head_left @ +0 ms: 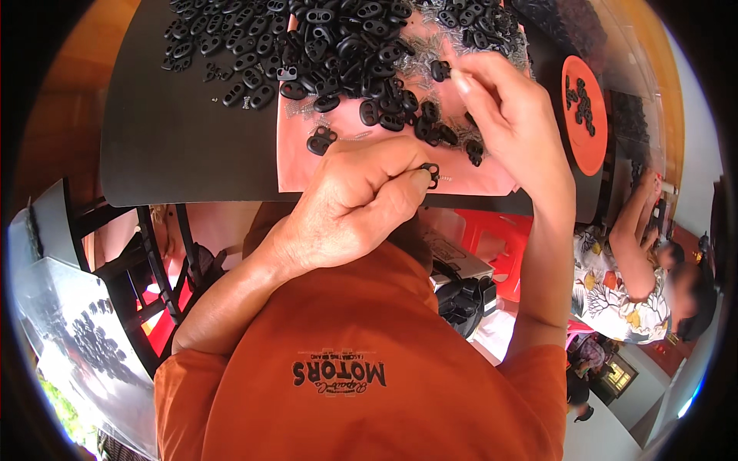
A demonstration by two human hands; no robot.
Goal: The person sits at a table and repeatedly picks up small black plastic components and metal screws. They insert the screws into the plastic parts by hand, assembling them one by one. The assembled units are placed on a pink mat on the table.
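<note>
My left hand (350, 203) is closed near the table's front edge, with thumb and finger pinching a small black two-hole cord lock part (433, 177). Farther up and to the right, my right hand (511, 115) pinches a black cord lock piece (440, 71) at its fingertips, above the pile. Many black oval two-hole cord lock pieces (319, 38) lie heaped on a pink sheet (307, 175). Small metal springs (423, 58) are scattered among them and along the sheet's right side. The fingers partly cover both held pieces.
More black pieces (231, 38) spread over the dark tabletop (184, 138) at the left. At the right edge lies an orange plate (584, 157) with several black parts. Below the table are a red plastic stool (503, 253) and a box (461, 261). Another person in a patterned shirt (623, 303) is at the right.
</note>
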